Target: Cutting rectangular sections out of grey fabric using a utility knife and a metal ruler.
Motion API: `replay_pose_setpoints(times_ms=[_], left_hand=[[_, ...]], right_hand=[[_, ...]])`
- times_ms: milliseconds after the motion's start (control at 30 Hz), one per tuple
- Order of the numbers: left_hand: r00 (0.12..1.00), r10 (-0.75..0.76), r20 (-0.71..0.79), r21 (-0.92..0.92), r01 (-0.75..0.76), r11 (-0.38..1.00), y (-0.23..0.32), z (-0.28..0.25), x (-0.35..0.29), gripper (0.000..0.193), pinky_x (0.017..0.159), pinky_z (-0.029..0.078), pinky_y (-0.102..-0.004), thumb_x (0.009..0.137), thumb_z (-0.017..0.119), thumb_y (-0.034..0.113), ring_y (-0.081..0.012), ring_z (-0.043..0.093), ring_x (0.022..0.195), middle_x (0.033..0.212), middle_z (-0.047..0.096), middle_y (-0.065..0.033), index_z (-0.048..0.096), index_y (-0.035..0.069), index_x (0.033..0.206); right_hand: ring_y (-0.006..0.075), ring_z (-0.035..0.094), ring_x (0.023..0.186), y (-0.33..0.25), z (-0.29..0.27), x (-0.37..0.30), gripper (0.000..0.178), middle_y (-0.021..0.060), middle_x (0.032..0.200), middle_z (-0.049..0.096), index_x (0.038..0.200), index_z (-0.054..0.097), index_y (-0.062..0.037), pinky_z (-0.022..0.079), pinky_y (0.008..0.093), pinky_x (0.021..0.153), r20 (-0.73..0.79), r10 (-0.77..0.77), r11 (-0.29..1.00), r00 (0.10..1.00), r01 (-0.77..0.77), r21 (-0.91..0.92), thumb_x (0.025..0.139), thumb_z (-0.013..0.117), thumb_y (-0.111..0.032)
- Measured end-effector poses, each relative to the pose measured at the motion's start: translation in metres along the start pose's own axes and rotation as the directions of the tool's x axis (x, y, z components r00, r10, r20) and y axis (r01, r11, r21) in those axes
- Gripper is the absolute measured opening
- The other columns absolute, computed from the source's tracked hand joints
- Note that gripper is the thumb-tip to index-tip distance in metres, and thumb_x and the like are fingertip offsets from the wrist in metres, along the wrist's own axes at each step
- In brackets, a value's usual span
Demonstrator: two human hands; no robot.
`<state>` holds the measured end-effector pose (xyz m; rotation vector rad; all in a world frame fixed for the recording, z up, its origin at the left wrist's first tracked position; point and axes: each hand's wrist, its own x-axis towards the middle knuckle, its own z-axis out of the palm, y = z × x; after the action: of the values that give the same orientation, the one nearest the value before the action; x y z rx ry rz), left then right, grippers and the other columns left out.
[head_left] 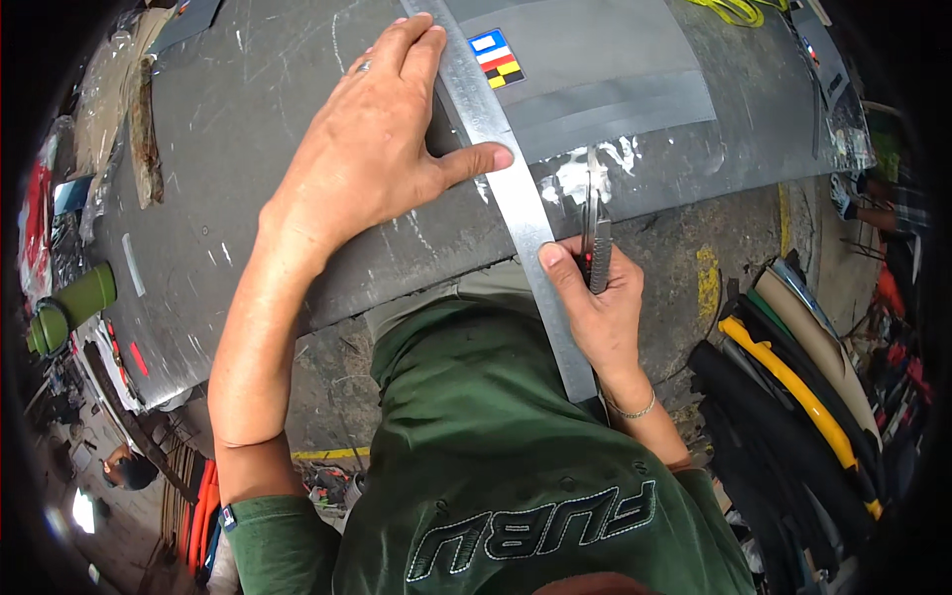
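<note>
A long steel ruler [496,149] slants across the dark grey work surface and past its near edge toward my body. My left hand [367,149] lies spread on its far part, fingertips and thumb pressing the metal. Closed near the ruler's near half, my right hand [610,307] holds a snap-off utility knife [600,258], its blade pointing away from me, with the thumb resting on the ruler's edge. Beyond the knife, grey sheet material [615,59] with a colourful flag-like patch [496,58] lies against the ruler's right side.
Rolls of black, yellow and tan material [793,387] lean at the right. Bright yellow cord [729,10] sits at the far right of the table. A green roll [84,297] and plastic wrapping [99,109] lie on the left. Other people show at both sides.
</note>
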<state>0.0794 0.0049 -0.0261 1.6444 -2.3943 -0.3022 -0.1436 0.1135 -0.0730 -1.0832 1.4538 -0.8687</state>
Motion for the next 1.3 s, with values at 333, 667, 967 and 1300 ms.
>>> replay_pose_setpoints(times_ms=[333, 667, 967, 1300], left_hand=[[0.734, 0.516, -0.441, -0.232, -0.649, 0.725, -0.037, 0.022, 0.012, 0.098, 0.125, 0.03, -0.0429, 0.09, 0.076, 0.041, -0.05, 0.031, 0.15, 0.154, 0.031, -0.0453, 0.031, -0.027, 0.144], [0.931, 0.107, 0.349, 0.264, -0.207, 0.942, 0.004, -0.012, 0.022, 0.09, 0.125, 0.031, -0.0432, 0.096, 0.068, 0.04, -0.0517, 0.035, 0.147, 0.149, 0.035, -0.0486, 0.033, -0.029, 0.141], [0.859, -0.052, 0.51, 0.292, -0.116, 0.949, 0.044, -0.051, 0.045, 0.077, 0.117, 0.041, -0.0403, 0.092, 0.072, 0.035, -0.0465, 0.049, 0.138, 0.141, 0.048, -0.0451, 0.047, -0.027, 0.13], [0.957, 0.009, 0.289, 0.251, -0.085, 0.964, 0.008, -0.013, 0.022, 0.087, 0.119, 0.039, -0.0438, 0.088, 0.075, 0.046, -0.0433, 0.045, 0.143, 0.149, 0.046, -0.0339, 0.045, -0.017, 0.14]], right_hand=[[0.0104, 0.056, 0.093, -0.014, -0.037, -0.008, 0.038, 0.0057, 0.115, 0.06, 0.132, 0.06, 0.0036, 0.046, 0.0243, 0.076, 0.095, -0.447, 0.82, 0.889, 0.45, -0.354, 0.102, 0.067, -0.018], [0.0308, 0.069, 0.079, -0.044, -0.019, -0.004, 0.062, 0.0185, 0.119, 0.069, 0.153, 0.049, -0.0066, 0.056, 0.0354, 0.07, 0.162, -0.433, 0.8, 0.887, 0.461, -0.385, 0.095, 0.063, 0.006], [0.0143, 0.052, 0.07, -0.062, -0.01, 0.0, 0.063, 0.0113, 0.107, 0.062, 0.154, 0.052, -0.0112, 0.048, 0.0251, 0.066, 0.185, -0.275, 0.753, 0.943, 0.331, -0.569, 0.095, 0.057, 0.01], [0.0212, 0.061, 0.077, -0.047, -0.007, -0.001, 0.055, 0.0115, 0.106, 0.063, 0.145, 0.057, -0.0074, 0.053, 0.035, 0.07, 0.107, -0.358, 0.801, 0.928, 0.364, -0.476, 0.092, 0.069, 0.0]])
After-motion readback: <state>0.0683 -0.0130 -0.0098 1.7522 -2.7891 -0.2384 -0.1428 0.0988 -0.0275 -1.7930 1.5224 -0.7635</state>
